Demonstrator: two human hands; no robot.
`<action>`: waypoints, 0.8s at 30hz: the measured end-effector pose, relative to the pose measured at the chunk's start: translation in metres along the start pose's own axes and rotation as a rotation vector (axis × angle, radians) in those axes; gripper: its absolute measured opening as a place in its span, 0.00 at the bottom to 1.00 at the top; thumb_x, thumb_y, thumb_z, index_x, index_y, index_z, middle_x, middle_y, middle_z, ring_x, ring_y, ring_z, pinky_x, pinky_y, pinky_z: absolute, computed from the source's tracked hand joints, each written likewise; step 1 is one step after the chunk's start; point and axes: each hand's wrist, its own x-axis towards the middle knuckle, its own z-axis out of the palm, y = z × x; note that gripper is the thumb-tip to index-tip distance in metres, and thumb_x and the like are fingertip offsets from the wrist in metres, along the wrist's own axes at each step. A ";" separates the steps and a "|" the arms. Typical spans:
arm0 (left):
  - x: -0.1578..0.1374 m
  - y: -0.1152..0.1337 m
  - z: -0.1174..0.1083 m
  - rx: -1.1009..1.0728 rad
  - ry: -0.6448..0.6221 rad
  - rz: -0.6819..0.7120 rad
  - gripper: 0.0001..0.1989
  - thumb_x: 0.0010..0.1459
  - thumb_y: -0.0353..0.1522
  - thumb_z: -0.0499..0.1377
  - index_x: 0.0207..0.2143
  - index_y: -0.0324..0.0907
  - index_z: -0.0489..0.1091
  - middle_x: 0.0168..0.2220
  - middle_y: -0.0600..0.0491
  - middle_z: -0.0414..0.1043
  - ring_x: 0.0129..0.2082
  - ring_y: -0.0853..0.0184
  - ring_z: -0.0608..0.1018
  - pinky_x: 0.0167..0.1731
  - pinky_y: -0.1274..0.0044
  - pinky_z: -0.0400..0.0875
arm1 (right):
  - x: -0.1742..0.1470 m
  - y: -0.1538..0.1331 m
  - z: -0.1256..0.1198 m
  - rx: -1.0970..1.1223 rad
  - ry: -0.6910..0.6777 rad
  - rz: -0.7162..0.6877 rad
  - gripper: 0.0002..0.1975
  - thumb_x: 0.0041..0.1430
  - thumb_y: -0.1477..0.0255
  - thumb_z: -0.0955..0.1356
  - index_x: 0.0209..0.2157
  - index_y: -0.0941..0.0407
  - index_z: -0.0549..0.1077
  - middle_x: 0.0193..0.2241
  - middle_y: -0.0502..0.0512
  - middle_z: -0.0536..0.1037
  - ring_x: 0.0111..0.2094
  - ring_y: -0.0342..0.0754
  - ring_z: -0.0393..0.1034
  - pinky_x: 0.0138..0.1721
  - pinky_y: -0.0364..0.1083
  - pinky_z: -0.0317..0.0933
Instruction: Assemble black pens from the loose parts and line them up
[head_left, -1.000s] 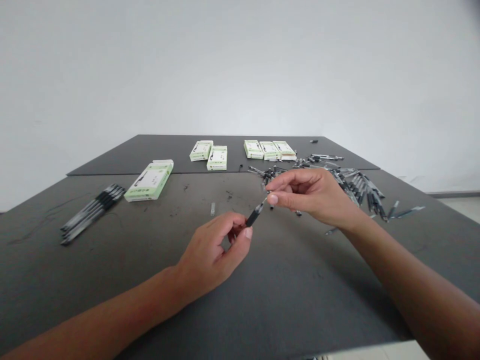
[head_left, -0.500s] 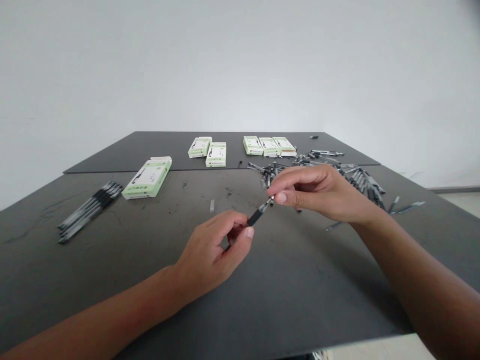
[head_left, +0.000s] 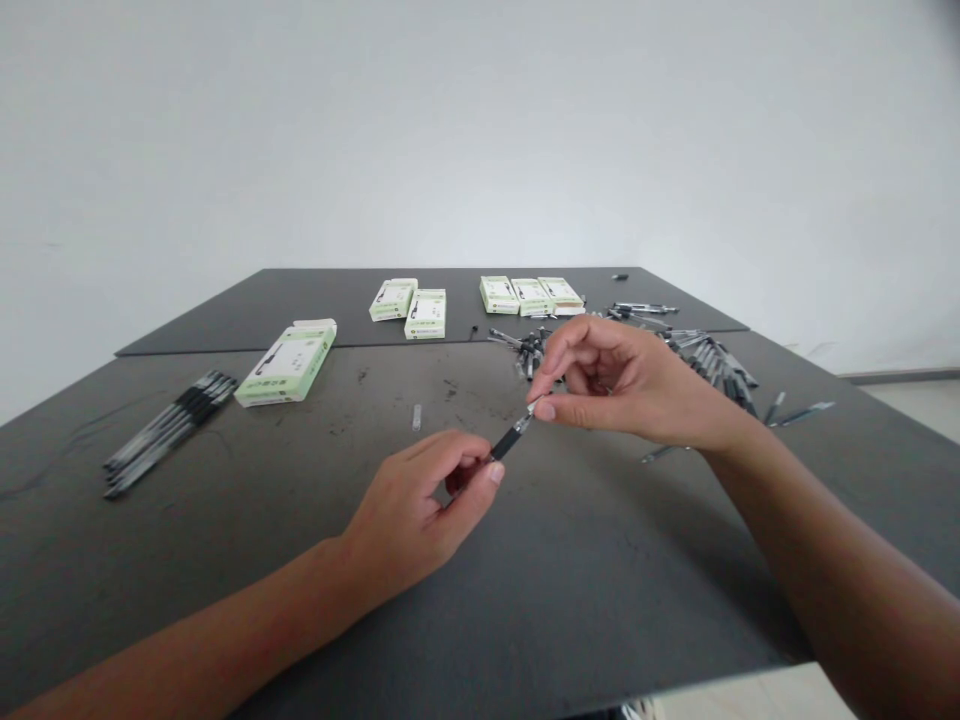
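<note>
A pen (head_left: pixel 507 442) with a black grip is pinched near its middle by my left hand (head_left: pixel 431 495); its rear part is hidden in the palm. The pen slants up to the right, tip end toward my right hand (head_left: pixel 607 385). My right thumb and forefinger close on the pen's front end, around a small pale piece too small to name. To the left lies a bundle of several pens (head_left: pixel 171 430) side by side. Behind my right hand spreads a loose heap of pens and pen parts (head_left: pixel 716 370).
A green and white box (head_left: pixel 289 365) lies on the dark table (head_left: pixel 555 590), left of centre. Smaller-looking matching boxes (head_left: pixel 426 313) stand farther back, with more boxes (head_left: pixel 531 296) right of them. A short clear piece (head_left: pixel 417 417) lies ahead of my left hand.
My right fingers have moved slightly down and left onto the pen's front end, and the other fingers are more curled. The view has shifted a little.
</note>
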 end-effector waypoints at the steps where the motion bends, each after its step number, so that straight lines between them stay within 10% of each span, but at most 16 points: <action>1: 0.000 0.000 0.000 -0.002 0.000 0.001 0.05 0.70 0.31 0.60 0.38 0.44 0.74 0.29 0.59 0.74 0.28 0.71 0.77 0.31 0.80 0.67 | 0.000 0.001 0.000 0.013 -0.014 0.004 0.15 0.58 0.70 0.81 0.42 0.52 0.75 0.37 0.49 0.84 0.24 0.39 0.61 0.24 0.44 0.54; 24: 0.000 -0.003 0.003 -0.132 -0.096 -0.132 0.09 0.72 0.34 0.59 0.37 0.44 0.78 0.33 0.58 0.83 0.33 0.69 0.83 0.36 0.79 0.71 | 0.001 0.007 0.042 0.059 0.132 0.082 0.12 0.60 0.59 0.80 0.39 0.53 0.88 0.28 0.50 0.80 0.26 0.41 0.61 0.26 0.44 0.52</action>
